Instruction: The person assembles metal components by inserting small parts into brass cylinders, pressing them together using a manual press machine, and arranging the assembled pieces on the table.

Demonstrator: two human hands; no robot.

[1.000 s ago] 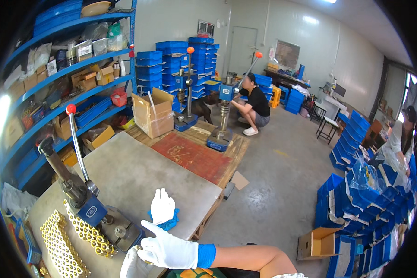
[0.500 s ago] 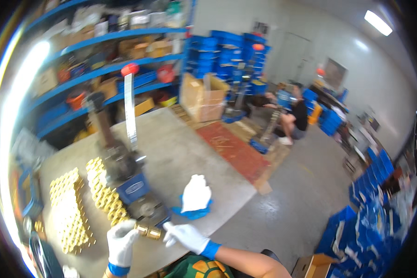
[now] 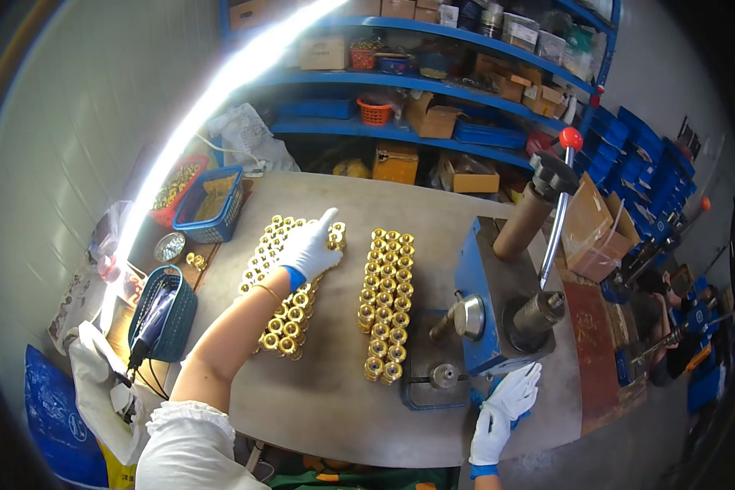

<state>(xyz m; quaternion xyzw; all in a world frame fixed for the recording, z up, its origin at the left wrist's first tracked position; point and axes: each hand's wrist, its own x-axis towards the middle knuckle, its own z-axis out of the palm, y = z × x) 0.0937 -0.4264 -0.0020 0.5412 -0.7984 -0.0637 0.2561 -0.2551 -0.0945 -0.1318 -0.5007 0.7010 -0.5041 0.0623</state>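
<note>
My left hand [image 3: 309,249], in a white glove with a blue cuff, lies over the far right part of a block of brass fittings [image 3: 290,327] standing in rows. One finger stretches away and the thumb is apart from it, with fittings showing in the gap. My right hand [image 3: 488,437], gloved alike, is low at the right, by the base of a blue bench press [image 3: 498,302]. It overlaps a white cloth bundle [image 3: 514,392] on blue material, and its fingers blend into that white. Between the left hand and the press stands a second, narrower block of brass fittings [image 3: 388,302].
The press lever [image 3: 556,237] with a red knob rises at the right. A blue basket [image 3: 212,233], a dark green basket [image 3: 189,318] and a metal bowl [image 3: 170,247] line the left side. Blue shelving [image 3: 318,76] stands behind the metal table [image 3: 335,416].
The view has swung left. My left hand, earlier holding a brass fitting by the press, has reached to the left block. My right hand has moved from near that fitting to the white bundle.
</note>
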